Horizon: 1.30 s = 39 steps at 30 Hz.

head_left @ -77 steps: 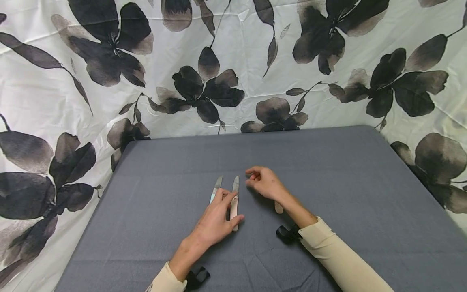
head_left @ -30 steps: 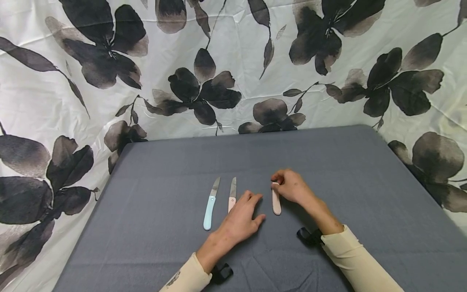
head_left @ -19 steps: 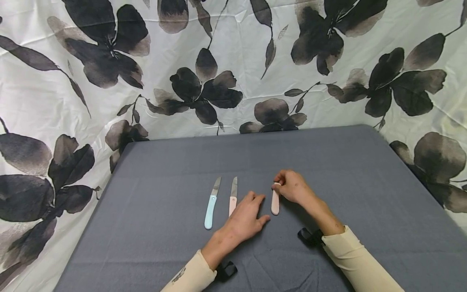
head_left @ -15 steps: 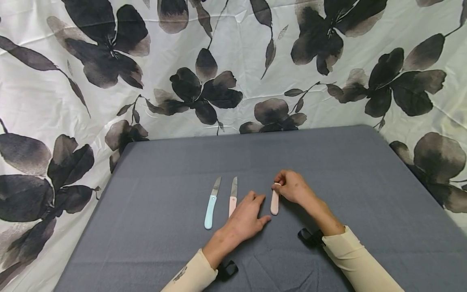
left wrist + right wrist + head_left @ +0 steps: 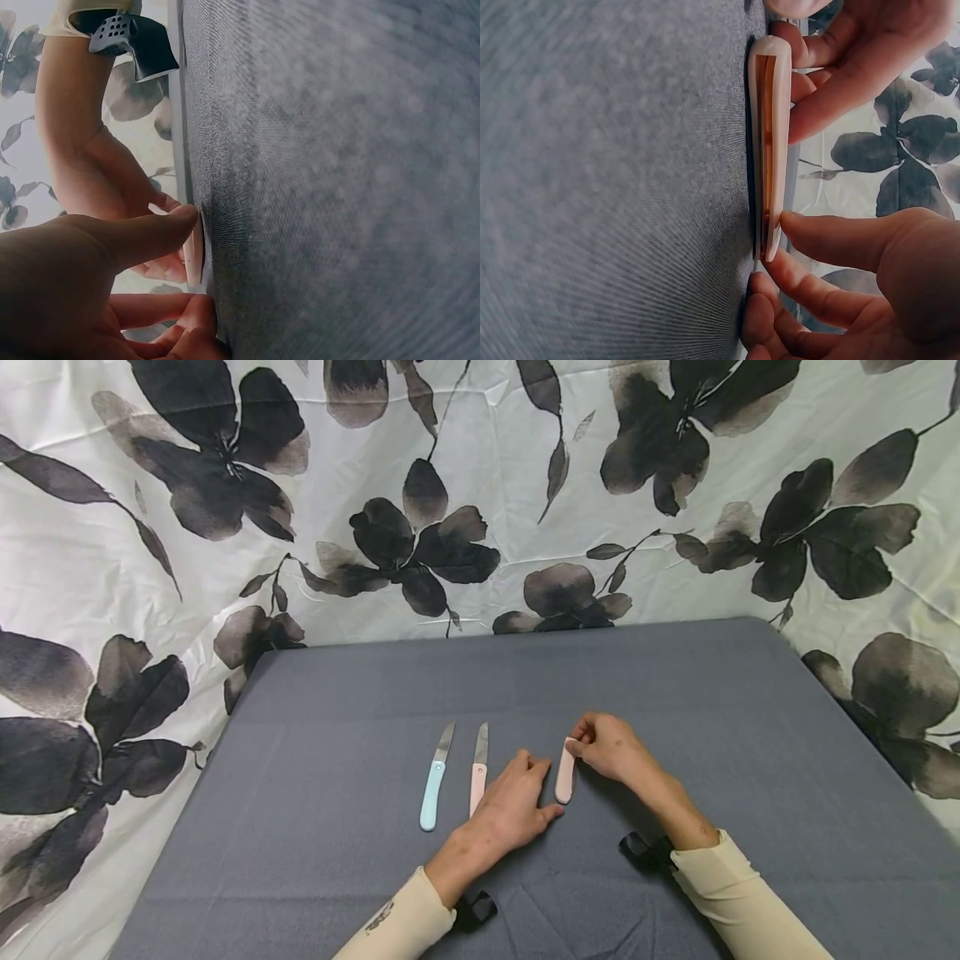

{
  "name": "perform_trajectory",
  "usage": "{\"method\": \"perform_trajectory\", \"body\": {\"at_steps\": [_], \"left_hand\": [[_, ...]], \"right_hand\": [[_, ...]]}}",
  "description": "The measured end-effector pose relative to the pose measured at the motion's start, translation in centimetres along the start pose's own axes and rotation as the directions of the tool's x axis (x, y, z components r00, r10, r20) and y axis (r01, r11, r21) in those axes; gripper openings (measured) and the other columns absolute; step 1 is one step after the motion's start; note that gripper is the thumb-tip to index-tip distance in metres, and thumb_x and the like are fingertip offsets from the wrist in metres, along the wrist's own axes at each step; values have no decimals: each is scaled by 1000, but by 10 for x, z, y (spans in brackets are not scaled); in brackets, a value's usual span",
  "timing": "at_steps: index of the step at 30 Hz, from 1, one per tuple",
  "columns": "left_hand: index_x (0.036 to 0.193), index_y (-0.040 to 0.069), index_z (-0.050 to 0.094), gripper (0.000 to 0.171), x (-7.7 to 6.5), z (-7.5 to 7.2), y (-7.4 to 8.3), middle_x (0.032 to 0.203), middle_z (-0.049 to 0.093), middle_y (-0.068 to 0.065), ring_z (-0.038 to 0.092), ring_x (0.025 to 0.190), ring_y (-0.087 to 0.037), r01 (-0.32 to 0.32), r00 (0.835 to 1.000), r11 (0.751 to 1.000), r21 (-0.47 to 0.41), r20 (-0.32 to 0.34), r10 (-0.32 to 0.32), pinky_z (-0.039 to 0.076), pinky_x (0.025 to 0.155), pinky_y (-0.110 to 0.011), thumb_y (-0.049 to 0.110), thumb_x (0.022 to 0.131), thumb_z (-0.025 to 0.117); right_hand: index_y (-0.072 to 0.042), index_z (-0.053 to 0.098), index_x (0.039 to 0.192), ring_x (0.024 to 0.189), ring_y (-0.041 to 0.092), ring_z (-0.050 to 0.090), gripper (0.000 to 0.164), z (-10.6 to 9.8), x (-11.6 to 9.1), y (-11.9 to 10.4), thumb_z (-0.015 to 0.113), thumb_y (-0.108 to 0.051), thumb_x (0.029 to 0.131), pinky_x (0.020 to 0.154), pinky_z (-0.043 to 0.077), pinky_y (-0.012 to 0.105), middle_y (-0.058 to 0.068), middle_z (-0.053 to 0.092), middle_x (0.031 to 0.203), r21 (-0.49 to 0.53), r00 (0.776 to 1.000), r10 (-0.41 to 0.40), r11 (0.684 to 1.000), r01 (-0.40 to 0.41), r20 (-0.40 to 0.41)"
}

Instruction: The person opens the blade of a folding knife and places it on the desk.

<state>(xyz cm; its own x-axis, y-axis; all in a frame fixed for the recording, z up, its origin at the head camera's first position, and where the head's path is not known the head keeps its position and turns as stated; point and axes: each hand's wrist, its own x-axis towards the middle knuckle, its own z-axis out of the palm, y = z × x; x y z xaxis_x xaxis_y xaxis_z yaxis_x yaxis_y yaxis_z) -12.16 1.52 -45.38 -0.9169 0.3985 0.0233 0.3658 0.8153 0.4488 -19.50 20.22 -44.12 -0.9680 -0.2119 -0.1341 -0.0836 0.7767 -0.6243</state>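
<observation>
My right hand (image 5: 611,752) pinches the far end of a pink folding knife (image 5: 565,774) between thumb and fingers. Its handle points toward me, and a brown-lined slot along the pink handle (image 5: 780,142) shows in the right wrist view; any blade is hidden at the fingers. My left hand (image 5: 510,806) lies low over the cloth just left of that handle, fingers relaxed, thumb tip near its rounded end. Left of it lies a second pink-handled knife (image 5: 478,775), blade out and pointing away, its handle end hidden by the left hand. Beside that is a blue-handled knife (image 5: 432,793), also blade out.
A grey cloth (image 5: 675,693) covers the table. Behind it and at both sides hangs a white fabric with dark flowers (image 5: 517,527). Black wrist mounts (image 5: 474,910) sit under both forearms, close to the cloth.
The left hand has moved from over the middle pink knife to the right. The right hand has shifted right and taken hold of the right-hand pink knife. Lately both have drifted slightly right.
</observation>
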Motion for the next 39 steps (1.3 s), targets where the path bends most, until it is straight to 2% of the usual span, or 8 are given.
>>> {"method": "perform_trajectory", "body": {"at_steps": [7,15,24,28,32,35,39], "left_hand": [[141,6,62,59,0,-1,1,118,57,-8,62,102,-20,1,1000,1000,4,-4,-1,57,88,-33,30,91,83],[144,9,62,58,-1,0,1,120,58,-7,63,104,-19,-27,999,1000,-5,-17,27,56,86,-31,26,92,82],[145,7,61,59,-1,1,0,118,58,-7,63,103,-19,-39,999,999,-30,-32,38,56,86,-30,23,92,82],[146,8,60,60,-3,0,-1,119,58,-7,63,102,-17,-38,998,997,-69,-51,35,55,88,-28,21,92,82],[147,10,59,60,-3,-1,-3,118,59,-6,61,96,-13,-48,995,990,-130,-89,36,54,84,-26,19,92,81],[148,11,58,60,-3,-2,-4,115,61,-5,62,92,-11,-58,993,980,-193,-112,37,52,79,-21,16,93,80],[145,11,59,57,-2,-3,-4,109,65,-3,62,90,-8,-73,990,959,-274,-134,38,50,77,-17,12,92,80]], "right_hand": [[-2,68,99,72,18,55,15,2,-2,0,70,-18,99,63,43,29,10,66,89,-1,1000,-2,1000,2,-21],[-3,69,97,70,17,56,16,3,-4,0,71,-19,99,61,44,29,10,67,87,10,1000,7,1000,-7,-6],[-3,71,96,71,17,57,15,5,-7,0,70,-18,99,63,44,29,11,68,88,23,999,-36,999,37,-37],[-3,71,99,76,19,57,16,4,-11,-1,68,-18,100,65,45,30,13,66,95,41,996,-55,997,58,-67],[-2,68,109,83,21,60,19,2,-14,-2,65,-20,103,66,48,31,16,66,103,94,995,-54,994,61,-78],[-2,65,118,86,23,64,23,0,-16,-4,64,-21,104,65,51,32,18,67,108,158,996,-54,985,65,-75],[-2,62,125,82,24,68,28,1,-19,-6,65,-18,103,62,53,33,20,68,108,236,995,-66,968,83,-79]]}}
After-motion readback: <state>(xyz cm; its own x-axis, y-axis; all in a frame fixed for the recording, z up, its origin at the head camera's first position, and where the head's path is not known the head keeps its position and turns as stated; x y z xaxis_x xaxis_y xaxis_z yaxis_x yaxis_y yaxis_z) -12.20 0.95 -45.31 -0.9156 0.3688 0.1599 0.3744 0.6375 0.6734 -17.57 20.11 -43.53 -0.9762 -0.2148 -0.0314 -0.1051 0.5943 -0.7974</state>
